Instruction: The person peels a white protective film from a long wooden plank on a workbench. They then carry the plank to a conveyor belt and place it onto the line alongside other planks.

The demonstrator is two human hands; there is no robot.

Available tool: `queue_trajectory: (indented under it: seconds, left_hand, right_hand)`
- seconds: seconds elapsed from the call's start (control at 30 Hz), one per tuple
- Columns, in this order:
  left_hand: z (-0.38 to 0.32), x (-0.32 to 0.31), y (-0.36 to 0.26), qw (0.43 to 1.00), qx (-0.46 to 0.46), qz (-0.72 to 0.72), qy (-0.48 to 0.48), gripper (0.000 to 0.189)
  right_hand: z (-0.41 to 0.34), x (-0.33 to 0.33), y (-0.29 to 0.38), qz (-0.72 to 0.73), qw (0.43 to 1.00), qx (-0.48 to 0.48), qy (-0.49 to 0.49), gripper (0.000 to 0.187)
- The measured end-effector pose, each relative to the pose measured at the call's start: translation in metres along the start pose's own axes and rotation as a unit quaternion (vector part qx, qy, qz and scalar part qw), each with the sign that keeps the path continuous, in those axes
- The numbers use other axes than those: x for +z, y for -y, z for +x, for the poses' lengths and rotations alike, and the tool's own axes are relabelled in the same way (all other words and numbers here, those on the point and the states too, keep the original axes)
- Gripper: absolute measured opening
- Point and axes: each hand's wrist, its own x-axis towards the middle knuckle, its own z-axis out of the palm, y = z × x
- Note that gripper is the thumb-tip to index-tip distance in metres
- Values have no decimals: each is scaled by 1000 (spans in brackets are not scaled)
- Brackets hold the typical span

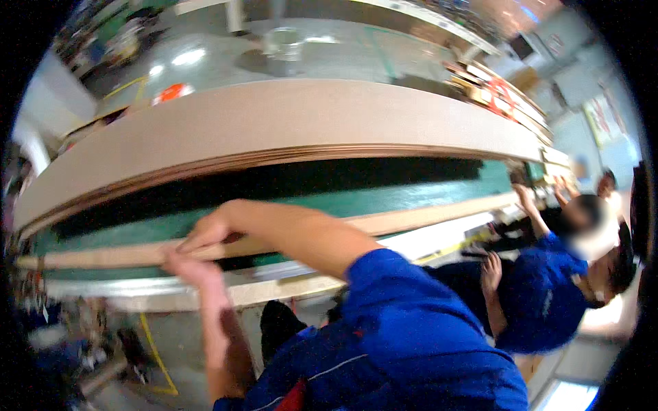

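A long, narrow wooden strip (113, 255) runs across the green bench top (354, 203) in front of me. My left hand (191, 268) is at the strip's near edge on the left, its fingers closed around that edge. Just above it, my right hand (213, 226) reaches across from the right, palm down over the strip. Its fingers and thumb point down and meet the left hand's fingertips. Blur and overlap hide whether the right fingers pinch the strip or something small.
Beyond the strip lies a stack of long, wide boards (329, 113). A co-worker in a blue shirt (540, 293) stands to my right, one hand near the strip's far end. Strapped wood pieces (498, 97) are at the back right. A pale rail (154, 302) borders the bench's near side.
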Motion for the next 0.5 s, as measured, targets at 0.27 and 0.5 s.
queue_trajectory:
  seconds: [0.27,0.5]
  left_hand:
    - [-236,111,116,998,-2,32,-58,113]
    - [-295,128,142,999,16,-41,-12,107]
  right_hand:
    - [-349,86,-115,-28,973,183,-140,94]
    - [-494,114,-252,-52,939,303,-155,109]
